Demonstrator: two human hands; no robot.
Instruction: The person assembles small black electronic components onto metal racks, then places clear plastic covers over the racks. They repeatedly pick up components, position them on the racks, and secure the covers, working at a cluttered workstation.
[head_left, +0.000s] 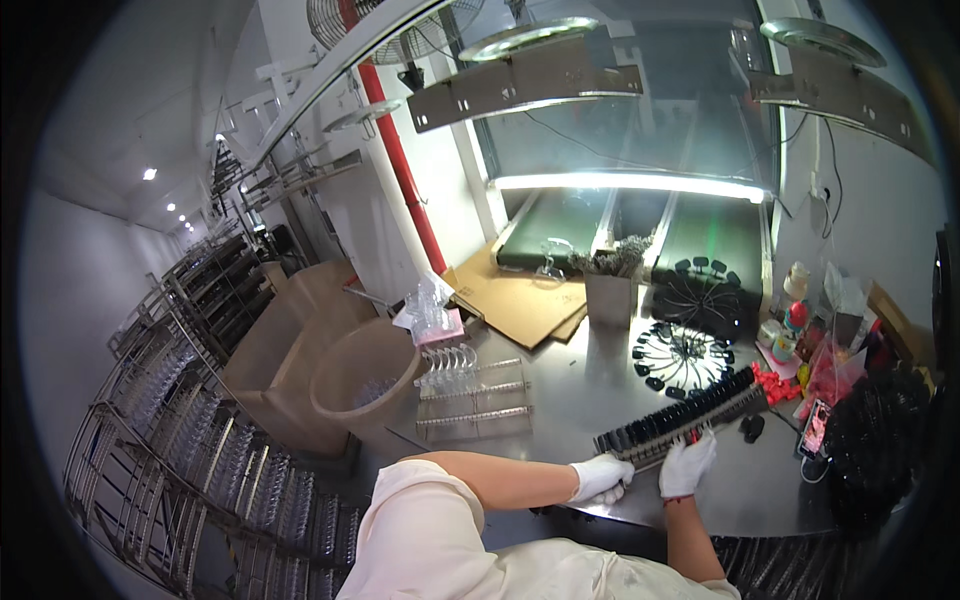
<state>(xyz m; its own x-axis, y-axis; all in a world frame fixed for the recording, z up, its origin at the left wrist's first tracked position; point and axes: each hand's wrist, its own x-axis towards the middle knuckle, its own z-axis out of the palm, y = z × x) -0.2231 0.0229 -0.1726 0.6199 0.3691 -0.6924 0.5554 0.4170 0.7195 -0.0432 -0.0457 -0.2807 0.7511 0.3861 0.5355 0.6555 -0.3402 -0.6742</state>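
Observation:
A long metal rack [742, 402] lies slantwise on the steel table in front of me, lined with a row of black, flat-ended pieces [672, 412]. My left hand [602, 478], in a white glove, is closed at the rack's near left end; its fingers are curled and hide what they grip. My right hand [688, 466], also white-gloved, is closed at the rack's front edge. At its fingertips a small red piece [693, 437] shows, mostly covered. Beyond the rack lies a round wire fixture [684, 358] ringed with black pieces, and a second black ring [703, 290] sits behind it.
Red pieces [776, 384], bottles [796, 281], a phone [816, 428] and a black heap [875, 445] crowd the right side. Leftward stand a wire-holding frame [472, 400], cardboard [520, 297], a brown bin [366, 365] and racks of clear parts [200, 430]. Two green conveyor belts [553, 229] lie at the back.

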